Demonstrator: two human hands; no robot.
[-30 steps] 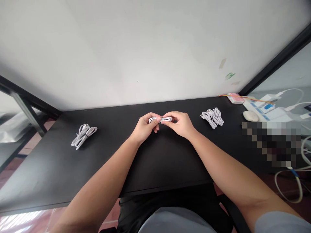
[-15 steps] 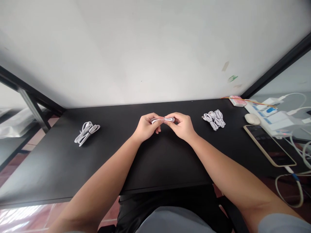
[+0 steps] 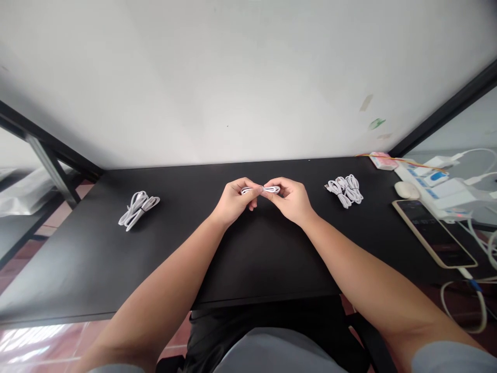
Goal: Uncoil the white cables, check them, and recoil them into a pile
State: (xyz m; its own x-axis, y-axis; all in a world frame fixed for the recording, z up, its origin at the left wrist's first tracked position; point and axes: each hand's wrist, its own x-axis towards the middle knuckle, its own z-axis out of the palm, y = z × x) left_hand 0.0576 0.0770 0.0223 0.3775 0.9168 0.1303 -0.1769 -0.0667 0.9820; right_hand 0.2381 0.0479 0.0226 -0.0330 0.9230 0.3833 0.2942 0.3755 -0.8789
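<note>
Over the middle of the black table (image 3: 248, 259), my left hand (image 3: 235, 201) and my right hand (image 3: 292, 199) both pinch a small coiled white cable (image 3: 262, 190) held between them. Each hand's fingers are closed on one end of the coil. A tied bundle of white cable (image 3: 137, 208) lies on the table at the left. A pile of several white cables (image 3: 345, 190) lies at the right, beyond my right hand.
A phone (image 3: 435, 233) lies at the table's right end with a cable plugged in. Behind it are a white mouse (image 3: 407, 190), a white power strip (image 3: 435, 189) with chargers, and a small pink box (image 3: 383, 160). A white wall stands behind the table.
My hands have stayed together on the coiled cable, with only slight finger movement. The view has shifted a little.
</note>
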